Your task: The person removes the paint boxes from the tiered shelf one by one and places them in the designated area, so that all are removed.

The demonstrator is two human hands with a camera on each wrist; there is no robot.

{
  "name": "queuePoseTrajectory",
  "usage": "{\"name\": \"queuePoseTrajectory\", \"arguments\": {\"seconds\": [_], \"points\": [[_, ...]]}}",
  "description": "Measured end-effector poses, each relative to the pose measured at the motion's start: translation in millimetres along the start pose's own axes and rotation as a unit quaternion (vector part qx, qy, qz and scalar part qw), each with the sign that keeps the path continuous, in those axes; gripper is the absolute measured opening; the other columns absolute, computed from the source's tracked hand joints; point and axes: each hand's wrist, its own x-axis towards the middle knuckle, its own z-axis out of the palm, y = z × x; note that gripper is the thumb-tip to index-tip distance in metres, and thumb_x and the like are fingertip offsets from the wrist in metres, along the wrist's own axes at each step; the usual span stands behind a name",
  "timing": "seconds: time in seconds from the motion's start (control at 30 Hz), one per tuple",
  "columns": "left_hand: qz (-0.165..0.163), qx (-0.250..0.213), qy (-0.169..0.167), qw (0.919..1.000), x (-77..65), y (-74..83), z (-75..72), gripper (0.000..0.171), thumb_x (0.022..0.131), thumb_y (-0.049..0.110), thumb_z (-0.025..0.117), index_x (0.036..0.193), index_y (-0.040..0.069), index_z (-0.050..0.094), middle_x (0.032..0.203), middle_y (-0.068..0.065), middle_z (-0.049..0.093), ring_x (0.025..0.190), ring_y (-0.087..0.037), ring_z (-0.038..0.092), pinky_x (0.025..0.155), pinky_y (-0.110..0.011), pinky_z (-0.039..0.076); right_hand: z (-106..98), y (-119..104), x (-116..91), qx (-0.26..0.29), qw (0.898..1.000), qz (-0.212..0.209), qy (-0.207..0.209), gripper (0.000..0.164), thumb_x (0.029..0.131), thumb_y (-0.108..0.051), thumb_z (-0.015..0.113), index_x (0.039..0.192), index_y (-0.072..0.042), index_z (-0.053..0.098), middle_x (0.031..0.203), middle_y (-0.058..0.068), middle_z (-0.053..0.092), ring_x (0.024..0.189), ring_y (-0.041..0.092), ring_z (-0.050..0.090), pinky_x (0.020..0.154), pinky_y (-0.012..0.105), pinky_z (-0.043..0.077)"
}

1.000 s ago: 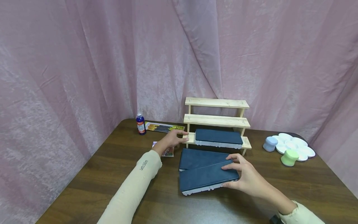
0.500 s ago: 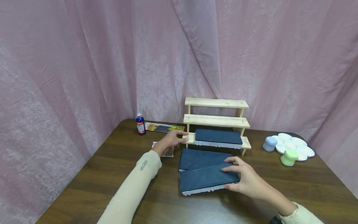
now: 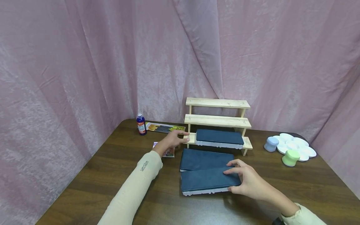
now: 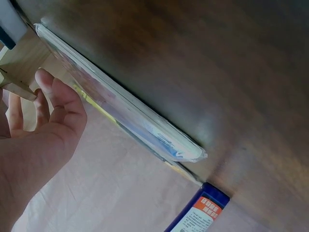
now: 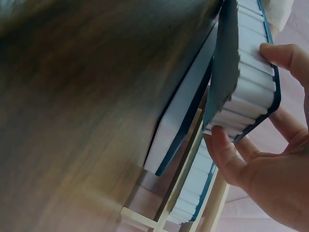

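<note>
My left hand (image 3: 173, 139) pinches the left end of the lowest step of a pale wooden tiered rack (image 3: 216, 120). In the left wrist view, fingers (image 4: 65, 104) curl by the wooden end piece (image 4: 19, 89). A dark-blue-topped case with white ribbed sides (image 3: 208, 178) is gripped at its right end by my right hand (image 3: 247, 181). The right wrist view shows this case (image 5: 248, 72) raised off the table, thumb and fingers on its edges. It partly covers a second such case (image 3: 206, 158) lying on the table. A third case (image 3: 219, 137) sits on the rack's lowest step.
Behind the left hand lie a packet of paintbrushes (image 3: 164, 128) and a blue bottle (image 3: 141, 125). A flat printed packet (image 3: 168, 152) is partly hidden by that hand. At right stand a white flower-shaped palette (image 3: 292, 143), a blue sponge (image 3: 271, 144) and a green sponge (image 3: 291, 157).
The right end of the held case has come slightly nearer and lower, so its front edge runs more level. My right hand moved slightly with it. The left hand stays on the rack.
</note>
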Motion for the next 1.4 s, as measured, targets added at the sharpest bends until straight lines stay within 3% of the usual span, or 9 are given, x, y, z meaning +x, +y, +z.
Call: {"name": "queuePoseTrajectory", "arguments": {"seconds": [0.13,0.33,0.47,0.77,1.1,1.27,1.4], "points": [[0.004,0.005,0.002,1.0000,0.3,-0.6,-0.2,0.041,0.092,0.036,0.072,0.131,0.023,0.067,0.145,-0.013,0.051,0.090,-0.023,0.063,0.092,-0.037,0.050,-0.1,1.0,-1.2,0.023,0.999,0.015,-0.020,0.039,0.069,-0.016,0.089,0.106,-0.013,0.076,0.121,0.011,0.054,0.056,0.005,0.044,0.055,0.021,0.040],[0.002,0.004,-0.001,1.0000,1.4,-1.2,0.6,0.042,0.092,0.038,0.071,0.131,0.023,0.066,0.146,-0.012,0.051,0.108,-0.024,0.057,0.100,-0.040,0.047,1.8,2.8,-2.5,0.004,0.999,0.028,-0.037,0.039,0.068,-0.023,0.090,0.104,-0.019,0.074,0.117,0.005,0.053,0.059,0.004,0.046,0.059,0.022,0.043],[-0.001,0.001,-0.001,1.0000,2.1,-1.3,0.7,0.042,0.092,0.038,0.071,0.131,0.024,0.066,0.146,-0.012,0.050,0.103,-0.024,0.057,0.095,-0.039,0.048,2.7,3.7,-1.3,-0.010,0.999,0.019,-0.032,0.040,0.067,-0.027,0.091,0.102,-0.021,0.074,0.115,0.004,0.054,0.066,0.003,0.048,0.062,0.022,0.045],[0.001,0.004,0.001,1.0000,1.3,-2.0,0.3,0.042,0.092,0.038,0.071,0.131,0.023,0.067,0.146,-0.012,0.051,0.107,-0.023,0.055,0.099,-0.040,0.047,3.6,3.6,-1.1,-0.007,0.999,0.013,-0.036,0.040,0.067,-0.032,0.091,0.102,-0.021,0.074,0.113,0.001,0.054,0.075,0.005,0.049,0.062,0.023,0.046],[-0.002,-0.001,-0.003,1.0000,2.6,-1.6,0.2,0.042,0.092,0.039,0.071,0.131,0.024,0.066,0.145,-0.012,0.051,0.079,-0.018,0.060,0.090,-0.036,0.048,4.5,4.2,-1.2,-0.024,0.999,0.009,-0.047,0.041,0.067,-0.037,0.091,0.102,-0.023,0.073,0.111,-0.004,0.053,0.088,0.010,0.053,0.066,0.024,0.046],[-0.002,-0.002,-0.005,1.0000,3.0,-1.7,-0.4,0.042,0.092,0.038,0.071,0.131,0.024,0.066,0.145,-0.012,0.051,0.082,-0.021,0.061,0.090,-0.036,0.048,5.4,2.9,-1.5,-0.062,0.997,0.014,-0.043,0.041,0.067,-0.044,0.090,0.101,-0.029,0.073,0.110,-0.010,0.053,0.101,0.015,0.055,0.078,0.032,0.049],[-0.001,0.000,-0.004,1.0000,2.5,-2.3,0.2,0.042,0.092,0.038,0.071,0.132,0.024,0.066,0.146,-0.012,0.051,0.086,-0.024,0.062,0.092,-0.037,0.048,6.7,4.1,-1.6,-0.073,0.996,0.028,-0.050,0.042,0.067,-0.048,0.089,0.101,-0.031,0.072,0.111,-0.011,0.053,0.104,0.018,0.055,0.079,0.036,0.050]]}}
